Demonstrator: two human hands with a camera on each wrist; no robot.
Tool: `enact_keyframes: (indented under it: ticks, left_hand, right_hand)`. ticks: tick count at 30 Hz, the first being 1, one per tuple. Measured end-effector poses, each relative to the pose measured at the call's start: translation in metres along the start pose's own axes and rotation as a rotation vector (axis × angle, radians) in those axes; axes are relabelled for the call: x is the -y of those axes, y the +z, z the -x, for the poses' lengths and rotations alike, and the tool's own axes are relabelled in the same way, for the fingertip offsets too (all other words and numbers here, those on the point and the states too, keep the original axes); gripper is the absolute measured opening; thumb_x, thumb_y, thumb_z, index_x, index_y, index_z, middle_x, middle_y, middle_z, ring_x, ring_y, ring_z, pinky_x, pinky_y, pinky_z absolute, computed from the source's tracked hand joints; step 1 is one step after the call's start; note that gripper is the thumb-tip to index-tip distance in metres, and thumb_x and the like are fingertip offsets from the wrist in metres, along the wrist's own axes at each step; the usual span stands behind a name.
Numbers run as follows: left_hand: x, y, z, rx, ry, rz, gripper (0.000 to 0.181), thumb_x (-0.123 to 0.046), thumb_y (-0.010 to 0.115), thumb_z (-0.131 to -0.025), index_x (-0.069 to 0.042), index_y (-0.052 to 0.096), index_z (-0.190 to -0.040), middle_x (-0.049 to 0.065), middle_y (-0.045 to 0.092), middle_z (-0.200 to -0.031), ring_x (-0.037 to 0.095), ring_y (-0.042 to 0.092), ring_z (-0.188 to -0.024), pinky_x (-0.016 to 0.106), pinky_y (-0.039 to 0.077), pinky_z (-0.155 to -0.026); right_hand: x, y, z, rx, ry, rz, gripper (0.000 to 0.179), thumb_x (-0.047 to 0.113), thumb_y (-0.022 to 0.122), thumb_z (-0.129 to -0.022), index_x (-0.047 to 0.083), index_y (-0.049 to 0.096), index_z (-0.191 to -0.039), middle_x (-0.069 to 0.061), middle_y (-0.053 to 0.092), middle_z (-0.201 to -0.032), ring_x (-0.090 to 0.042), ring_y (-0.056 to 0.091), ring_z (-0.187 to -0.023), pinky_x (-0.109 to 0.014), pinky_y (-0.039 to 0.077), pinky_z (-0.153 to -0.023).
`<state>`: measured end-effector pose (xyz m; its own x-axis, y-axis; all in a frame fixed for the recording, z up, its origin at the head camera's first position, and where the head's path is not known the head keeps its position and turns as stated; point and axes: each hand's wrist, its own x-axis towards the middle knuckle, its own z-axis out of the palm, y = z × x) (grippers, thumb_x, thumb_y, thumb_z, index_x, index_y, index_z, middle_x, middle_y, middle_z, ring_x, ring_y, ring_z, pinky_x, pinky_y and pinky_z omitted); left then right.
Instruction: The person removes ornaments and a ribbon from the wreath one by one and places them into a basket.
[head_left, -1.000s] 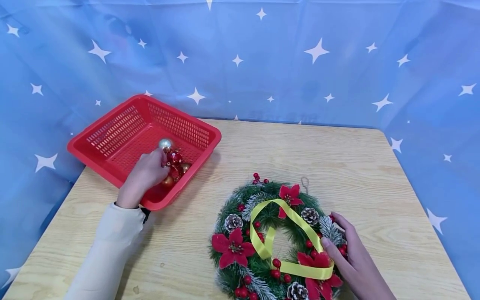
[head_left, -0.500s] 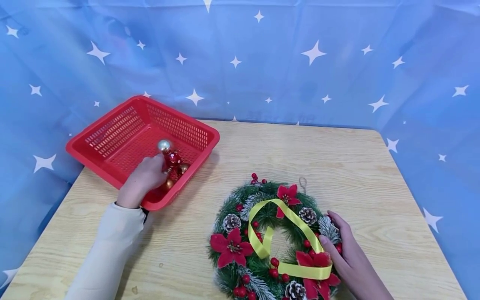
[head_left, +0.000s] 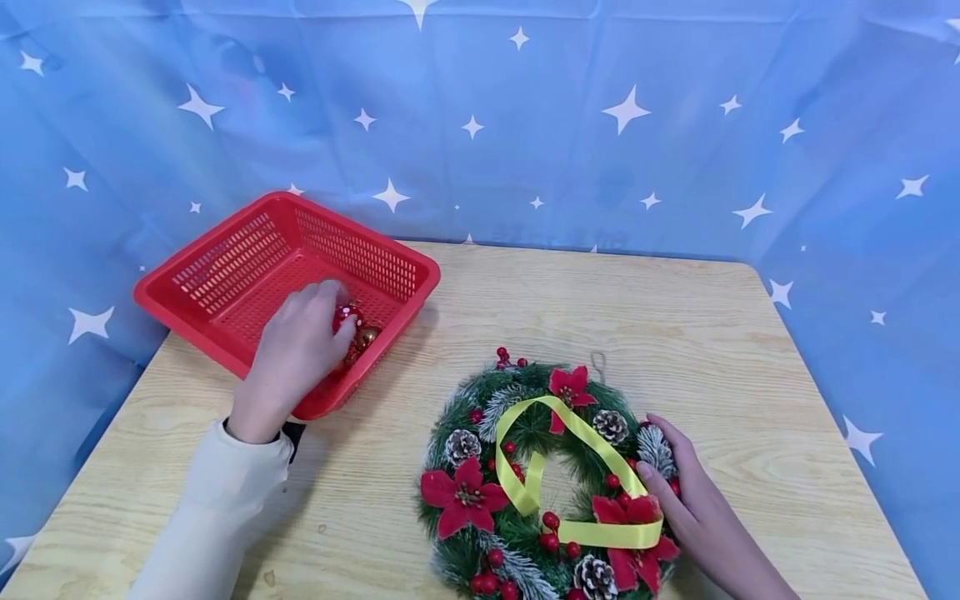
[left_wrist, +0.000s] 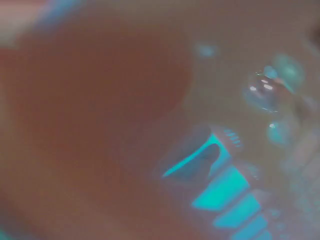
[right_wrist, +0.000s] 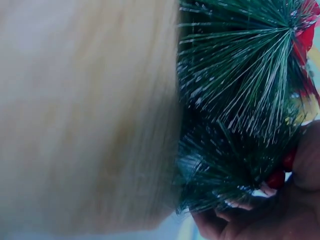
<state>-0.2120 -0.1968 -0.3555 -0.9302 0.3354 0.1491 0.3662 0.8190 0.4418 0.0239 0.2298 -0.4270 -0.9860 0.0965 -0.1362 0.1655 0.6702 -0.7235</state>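
Observation:
My left hand (head_left: 300,346) reaches into the red plastic basket (head_left: 176,312), with bent fingers above the Christmas baubles. A red bauble with white dots (head_left: 348,315) and a gold bauble (head_left: 367,337) show beside the thumb. The silvery bauble is hidden behind the fingers, so any hold on it cannot be seen. The blurred left wrist view has a shiny bauble (left_wrist: 262,92) beside a paler one (left_wrist: 290,70). My right hand (head_left: 693,500) grips the green wreath (head_left: 457,408) at its right edge, thumb on top and fingers round the outer side.
A yellow ribbon (head_left: 607,535) lies looped over the wreath, among red poinsettias (head_left: 465,497), pine cones (head_left: 462,447) and berries. The wooden table (head_left: 585,300) carries basket and wreath. A blue star-patterned cloth (head_left: 480,167) hangs behind it.
My left hand has shifted up and away from the basket's near corner, over the silvery bauble, which was visible before. The right hand keeps its grip on the wreath.

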Motion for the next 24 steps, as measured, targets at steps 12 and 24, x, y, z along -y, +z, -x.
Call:
enact_keyframes:
  ticks: [12,24]
  left_hand:
    - [-0.064,0.025,0.012,0.105,0.405,0.207,0.028,-0.012,0.076,-0.103,-0.001,0.07,-0.128,0.011,0.072,-0.124,0.029,0.068,-0.116,0.047,0.058,-0.1]
    - [-0.107,0.075,0.016,0.251,0.591,0.195,0.028,-0.016,0.079,-0.102,-0.005,0.072,-0.127,0.008,0.072,-0.124,0.026,0.064,-0.117,0.046,0.054,-0.102]
  right_hand:
    - [0.0,-0.006,-0.012,0.044,-0.051,0.034,0.07,0.04,0.052,-0.117,0.009,0.021,-0.171,-0.029,0.03,-0.17,-0.059,0.027,-0.154,-0.086,0.03,-0.107]
    - [-0.001,-0.009,-0.021,0.057,-0.144,0.035,0.065,0.035,0.052,-0.118,0.013,0.024,-0.172,-0.025,0.034,-0.17,-0.054,0.033,-0.153,-0.081,0.034,-0.11]
